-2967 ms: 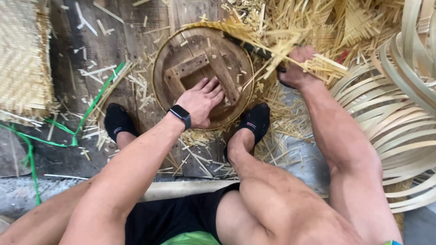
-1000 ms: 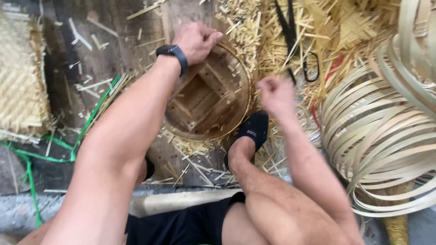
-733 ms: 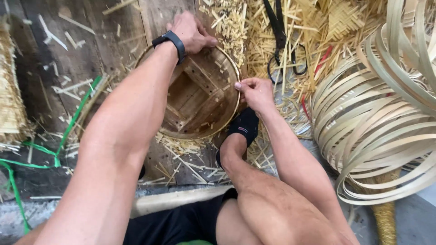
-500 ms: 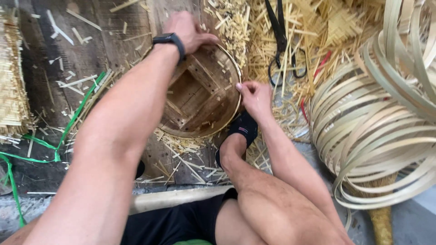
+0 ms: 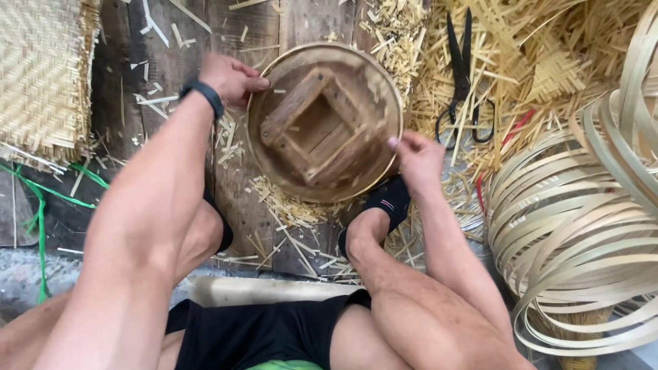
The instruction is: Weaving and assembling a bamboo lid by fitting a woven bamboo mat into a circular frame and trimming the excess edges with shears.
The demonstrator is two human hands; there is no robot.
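The left hand (image 5: 229, 79) grips the rim of a round basket frame (image 5: 325, 122) at about its ten o'clock edge, fingers curled over the rim and thumb along the outside; a black wristband (image 5: 205, 96) sits on that wrist. The right hand (image 5: 416, 159) pinches the same rim at roughly four o'clock, fingertips closed on the thin edge. The frame lies flat on dark wooden boards (image 5: 171, 48), mid-picture and slightly above centre, with a square of wooden slats (image 5: 312, 127) fixed inside its ring.

Just below the frame, at six o'clock, lies a scatter of short straw-coloured cuttings (image 5: 288, 205). The person's right foot in a black shoe (image 5: 387, 202) rests at five o'clock, just beside the rim under the right hand; the left foot is mostly hidden behind the left forearm.

At one o'clock from the frame a pair of black scissors (image 5: 460, 82) lies on a heap of split bamboo scraps (image 5: 548, 62), points up. At three to four o'clock a big loose coil of pale bamboo strips (image 5: 582, 226) crowds close to the right forearm. At nine to ten o'clock, well apart, a woven mat (image 5: 41, 75) covers the corner, with green plastic strapping (image 5: 41, 205) trailing below it.
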